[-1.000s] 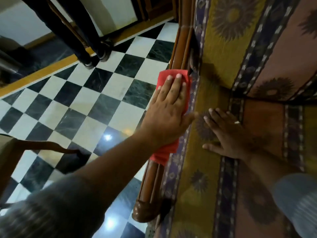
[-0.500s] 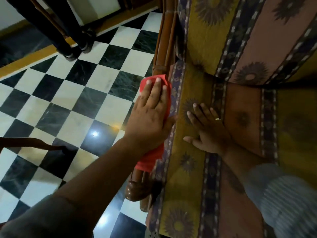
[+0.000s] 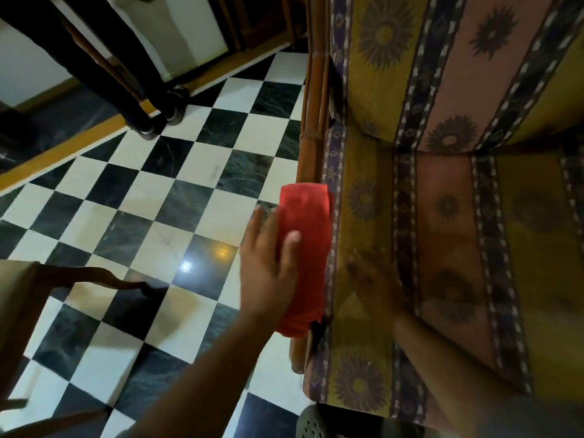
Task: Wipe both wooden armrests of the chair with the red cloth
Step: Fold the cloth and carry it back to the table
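The red cloth lies draped over the chair's left wooden armrest, covering its middle stretch. My left hand grips the cloth from its outer, floor side, with the thumb on top and the fingers beside it. The armrest's rounded front end shows below the cloth. My right hand, blurred, rests flat with fingers spread on the patterned seat cushion just inside the armrest. The chair's other armrest is out of view.
Black-and-white chequered floor lies left of the chair. Another chair's curved wooden arm reaches in at lower left. Dark furniture legs stand at the upper left. A perforated shoe shows at the bottom edge.
My left hand has slid off the cloth's top to its outer side and drawn back along the armrest. My right hand has shifted back on the cushion and is now blurred.
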